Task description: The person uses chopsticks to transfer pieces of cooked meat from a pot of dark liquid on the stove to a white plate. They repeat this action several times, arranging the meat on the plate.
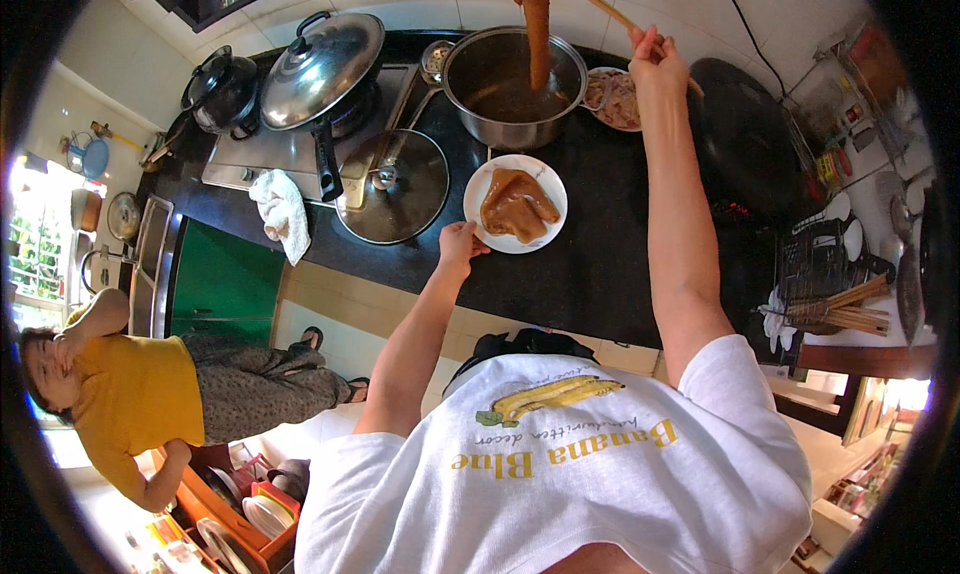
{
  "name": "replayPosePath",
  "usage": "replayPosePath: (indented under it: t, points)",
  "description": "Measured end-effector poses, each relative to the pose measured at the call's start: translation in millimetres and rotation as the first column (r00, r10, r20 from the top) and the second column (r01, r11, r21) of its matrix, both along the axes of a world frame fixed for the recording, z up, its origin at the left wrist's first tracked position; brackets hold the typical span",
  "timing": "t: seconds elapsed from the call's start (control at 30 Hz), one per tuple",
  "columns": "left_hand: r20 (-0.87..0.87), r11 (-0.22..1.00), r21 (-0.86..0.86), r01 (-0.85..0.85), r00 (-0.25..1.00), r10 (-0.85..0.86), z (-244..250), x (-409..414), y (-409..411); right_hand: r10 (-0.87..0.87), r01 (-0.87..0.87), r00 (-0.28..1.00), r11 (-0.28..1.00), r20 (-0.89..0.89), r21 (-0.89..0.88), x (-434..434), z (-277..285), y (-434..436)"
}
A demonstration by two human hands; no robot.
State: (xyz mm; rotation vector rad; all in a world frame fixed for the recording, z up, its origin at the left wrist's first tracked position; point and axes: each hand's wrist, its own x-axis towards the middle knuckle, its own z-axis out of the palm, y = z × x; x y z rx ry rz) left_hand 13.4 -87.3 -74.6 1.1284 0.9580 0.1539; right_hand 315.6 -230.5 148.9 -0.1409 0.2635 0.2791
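My right hand (658,60) grips long wooden chopsticks (596,2) high over the counter. From their far end hangs a brown, glossy piece of cooked meat (537,37), partly cut off by the picture's top edge. Below it stands a steel pot (516,127) with dark liquid inside. At the rim of a white plate (555,232), my left hand (459,245) pinches the edge between thumb and fingers. A folded brown piece of cooked meat (517,206) lies on this plate, which rests on the black counter just in front of the pot.
A glass lid (420,206) lies left of the plate. Beyond are a lidded wok (322,71), a black pot (225,93) and a white cloth (279,210). A bowl of meat pieces (619,101) sits right of the pot. Someone in yellow (142,394) stands at left.
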Motion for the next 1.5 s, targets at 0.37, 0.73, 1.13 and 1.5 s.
replayPosePath:
  t: [0.37, 0.73, 1.13, 1.5]
  points:
    - [0.032, 0.997, -0.051, 0.056, 0.998, -0.054, -7, 6, 11, -0.057, 0.058, 0.996, 0.998, 0.062, -0.009, -51, 37, -19]
    - [0.069, 0.988, -0.121, 0.095, 0.994, -0.087, -4, 10, 18, -0.174, 0.172, 0.985, 0.971, 0.005, -0.164, -123, 3, -43]
    - [0.049, 0.981, -0.079, 0.176, 0.984, -0.173, 0, 2, 20, -0.044, 0.048, 0.999, 0.931, 0.018, -0.361, -158, -128, -90]
    - [0.095, 0.989, -0.100, 0.111, 0.990, -0.101, 1, -41, 18, -0.024, 0.045, 0.999, 0.817, 0.044, -0.574, -161, -155, -100]
